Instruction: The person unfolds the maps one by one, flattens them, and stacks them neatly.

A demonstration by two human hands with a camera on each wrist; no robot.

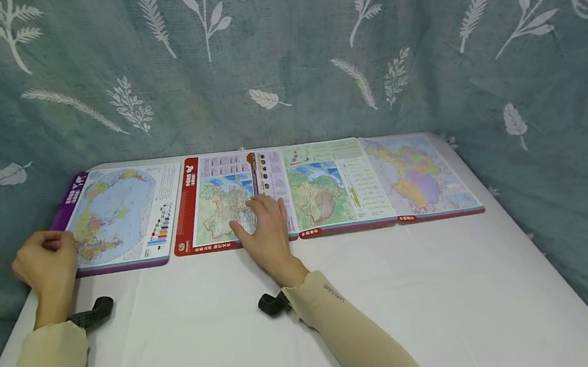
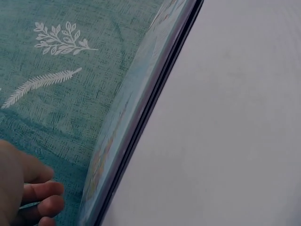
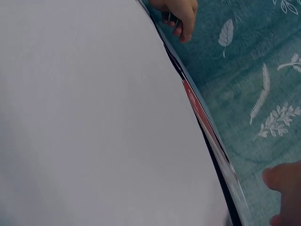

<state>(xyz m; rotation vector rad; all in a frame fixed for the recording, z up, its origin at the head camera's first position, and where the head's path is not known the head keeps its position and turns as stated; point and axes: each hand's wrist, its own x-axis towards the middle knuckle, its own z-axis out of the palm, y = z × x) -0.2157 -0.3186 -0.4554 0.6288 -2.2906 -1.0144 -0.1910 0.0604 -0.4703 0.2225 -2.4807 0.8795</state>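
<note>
A purple-edged world map (image 1: 116, 218) lies flat at the left of the table. My left hand (image 1: 48, 260) is at its left edge, fingers loosely bent, with no object showing between them in the left wrist view. Beside that map lies a red-edged map sheet (image 1: 212, 215), printed with a relief map and text panels. My right hand (image 1: 267, 233) is over its right part with fingers spread, hiding some of the print. In the right wrist view only a thumb and a bit of the right hand (image 3: 289, 188) show at the lower right.
Right of the red-edged sheet lie a green relief map (image 1: 322, 195) and a coloured map (image 1: 420, 171), edge to edge in a row. A white table (image 1: 236, 354) is underneath. Behind hangs a teal curtain (image 1: 291, 48) with white leaf prints.
</note>
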